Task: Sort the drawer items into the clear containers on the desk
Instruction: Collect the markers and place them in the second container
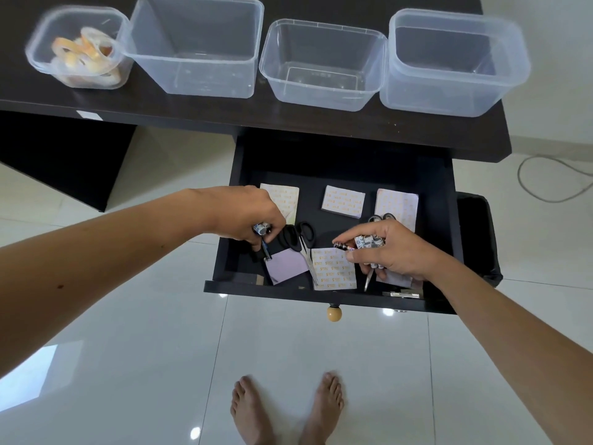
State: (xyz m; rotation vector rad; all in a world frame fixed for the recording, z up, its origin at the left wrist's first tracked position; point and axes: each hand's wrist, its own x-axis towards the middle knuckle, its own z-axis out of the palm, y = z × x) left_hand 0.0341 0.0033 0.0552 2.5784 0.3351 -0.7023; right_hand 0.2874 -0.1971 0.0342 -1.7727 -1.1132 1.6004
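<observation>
The dark drawer (333, 298) is pulled open below the desk. My left hand (247, 213) is inside it at the left, closed on pens (262, 234) with patterned caps. My right hand (390, 248) is at the drawer's right, gripping a bunch of patterned pens (364, 243). Black-handled scissors (296, 236) lie between my hands. Sticky-note pads lie around them: a purple pad (285, 266), a printed pad (333, 268), and pads at the back (343, 200). A second pair of scissors (380, 217) shows partly behind my right hand.
Several clear containers stand along the black desk (224, 114): a small one with tape rolls (80, 48) at the left, then three with nothing in them (195, 43) (321, 64) (455, 61). A black bin (478, 236) stands right of the drawer. A cable (552, 178) lies on the white tiles.
</observation>
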